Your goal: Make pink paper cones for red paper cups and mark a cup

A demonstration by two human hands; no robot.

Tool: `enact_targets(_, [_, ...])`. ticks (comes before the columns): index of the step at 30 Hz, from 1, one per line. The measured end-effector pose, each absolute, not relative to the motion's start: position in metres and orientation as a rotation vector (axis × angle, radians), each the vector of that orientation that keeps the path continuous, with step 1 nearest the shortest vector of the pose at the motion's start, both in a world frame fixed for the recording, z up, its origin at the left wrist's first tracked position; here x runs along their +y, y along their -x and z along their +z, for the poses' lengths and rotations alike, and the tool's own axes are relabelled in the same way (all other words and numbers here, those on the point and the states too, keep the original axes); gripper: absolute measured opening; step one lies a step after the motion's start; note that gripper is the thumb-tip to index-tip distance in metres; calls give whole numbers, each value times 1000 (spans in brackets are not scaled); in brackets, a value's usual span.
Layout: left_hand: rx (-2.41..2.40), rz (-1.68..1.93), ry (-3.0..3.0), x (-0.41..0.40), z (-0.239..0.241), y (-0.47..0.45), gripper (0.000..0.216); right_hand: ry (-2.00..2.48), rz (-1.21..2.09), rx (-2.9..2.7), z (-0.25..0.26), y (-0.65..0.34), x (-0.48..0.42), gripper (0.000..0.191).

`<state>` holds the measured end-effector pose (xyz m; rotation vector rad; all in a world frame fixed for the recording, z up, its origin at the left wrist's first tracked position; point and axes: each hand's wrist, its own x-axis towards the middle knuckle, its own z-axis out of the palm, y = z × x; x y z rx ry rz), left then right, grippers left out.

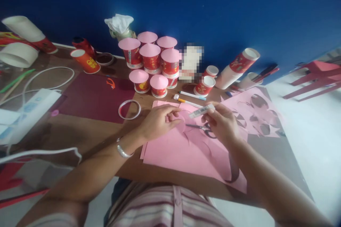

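Note:
My left hand [161, 120] is over the pink sheets, its thumb and fingers curled at the edge of a pink paper disc [183, 117], which it seems to hold. A small white printed tube [201, 111] is gripped between the thumb and fingers of my right hand [223, 122]; its tip points left towards the disc. Below the tube, dark-handled scissors [209, 131] lie on the pink paper [170, 152], partly covered by my right hand. Cut outlines mark the sheets under my hands.
Several red cups with pink cone lids [150, 56] stand at the back. Markers [192, 95] lie behind the paper, a tape roll [129, 109] to the left. Cut-out pink scraps [255, 113] and stacked cups [238, 67] are right. A power strip [32, 115] with cables sits left.

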<state>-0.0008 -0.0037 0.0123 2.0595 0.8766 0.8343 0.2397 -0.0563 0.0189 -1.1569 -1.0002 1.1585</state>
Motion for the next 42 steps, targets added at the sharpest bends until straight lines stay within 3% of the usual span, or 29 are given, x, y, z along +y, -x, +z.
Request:
enact_targets(4, [902, 839, -2395, -11, 0, 21, 17, 1230, 855, -1064, 24, -257, -69, 31])
enact_targets(8, [853, 769, -2714, -19, -12, 32, 14, 1256, 752, -1092, 22, -256, -78, 27])
enact_targets(17, [803, 576, -2935, -24, -19, 35, 18, 1266, 1018, -1124, 13, -231, -80, 41])
enact_targets(24, [683, 615, -2997, -29, -16, 44, 16, 1259, 1138, -1094, -17, -228, -78, 40])
enact_targets(33, [649, 614, -3054, -37, -19, 54, 14, 1404, 463, -1824, 4, -197, -73, 17])
enact_targets(42, [640, 654, -3060, -35, -23, 55, 11, 1247, 264, -2145, -6, -179, -57, 20])
